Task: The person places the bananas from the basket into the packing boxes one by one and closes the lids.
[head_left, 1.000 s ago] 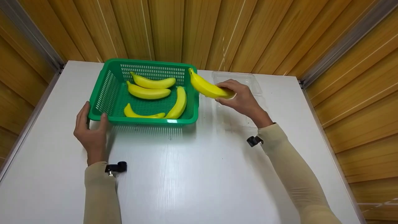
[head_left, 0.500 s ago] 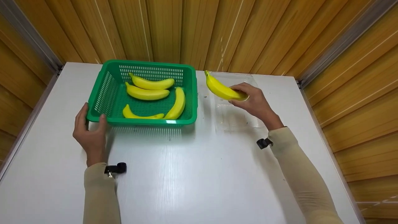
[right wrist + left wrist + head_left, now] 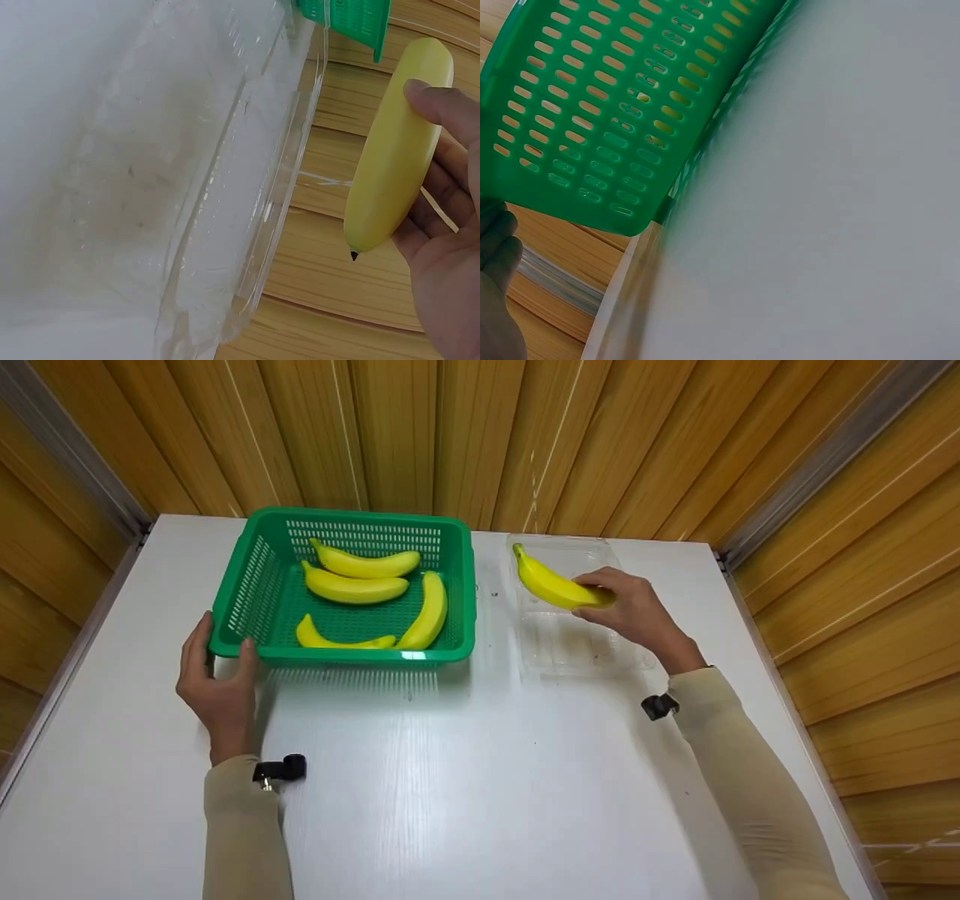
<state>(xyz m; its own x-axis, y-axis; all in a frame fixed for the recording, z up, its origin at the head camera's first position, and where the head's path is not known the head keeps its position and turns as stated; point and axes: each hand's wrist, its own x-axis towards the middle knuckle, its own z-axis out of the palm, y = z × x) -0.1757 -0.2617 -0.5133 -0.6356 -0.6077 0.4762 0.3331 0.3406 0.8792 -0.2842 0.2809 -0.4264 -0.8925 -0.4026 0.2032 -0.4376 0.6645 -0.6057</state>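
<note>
In the head view, my right hand (image 3: 634, 604) grips a yellow banana (image 3: 555, 586) near one end, its stem end pointing up and left. The right wrist view shows the thumb across this banana (image 3: 401, 142) and the fingers behind it. Below it on the table lies a clear plastic container (image 3: 574, 649). My left hand (image 3: 221, 690) rests at the near left corner of a green basket (image 3: 345, 654), with fairly straight fingers along the left side and the thumb against the front. Several bananas (image 3: 356, 589) lie inside the basket. The left wrist view shows the perforated basket wall (image 3: 592, 112) beside the fingers.
The white table (image 3: 450, 780) runs up to a wood-panelled wall (image 3: 397, 435) behind the basket and container. More panels (image 3: 862, 660) stand along the right side. Small dark specks lie between basket and container.
My right hand has carried the banana rightward, away from the basket's right rim to over the clear container. The left hand stays at the basket corner, and the bananas inside have not moved.
</note>
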